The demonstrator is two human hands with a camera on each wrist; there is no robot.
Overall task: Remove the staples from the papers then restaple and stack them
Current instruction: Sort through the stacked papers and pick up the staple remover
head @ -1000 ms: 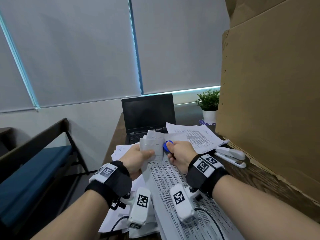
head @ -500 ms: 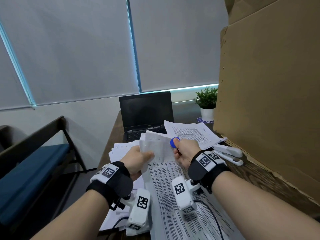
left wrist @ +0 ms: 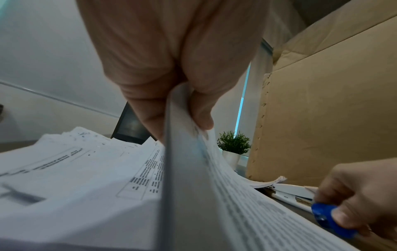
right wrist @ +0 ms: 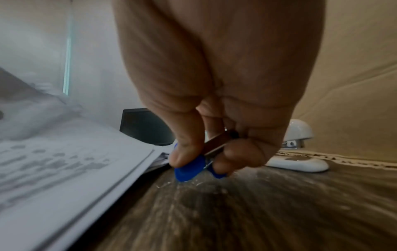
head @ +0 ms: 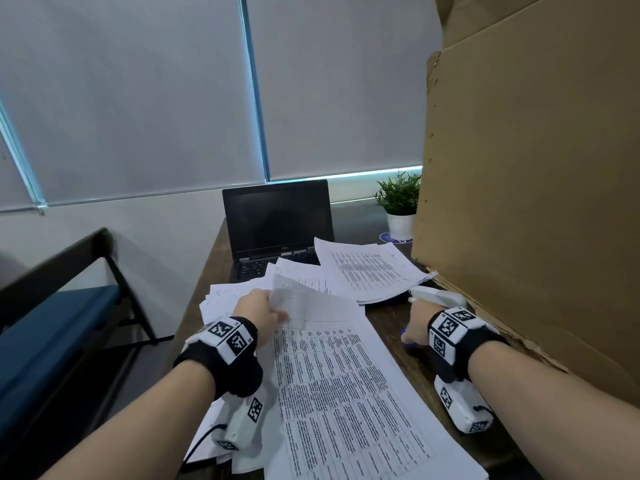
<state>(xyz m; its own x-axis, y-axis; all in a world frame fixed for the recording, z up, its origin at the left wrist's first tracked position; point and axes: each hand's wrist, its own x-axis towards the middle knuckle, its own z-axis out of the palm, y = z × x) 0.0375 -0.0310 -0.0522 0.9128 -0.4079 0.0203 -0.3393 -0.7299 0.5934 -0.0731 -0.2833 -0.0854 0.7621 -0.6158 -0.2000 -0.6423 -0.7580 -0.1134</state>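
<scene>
Blue remover (right wrist: 189,168) is pinched in the right hand (head: 417,322), low over the table (right wrist: 236,212) (stapler (head: 438,296) at 12 o'clock). Left hand (head: 258,311) grips papers (head: 311,306) at 9 o'clock.

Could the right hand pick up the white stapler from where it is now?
Probably yes, but not straight away. The stapler lies just beyond the right hand on bare table with nothing between them, yet that hand pinches the blue staple remover, so it should set that down first.
</scene>
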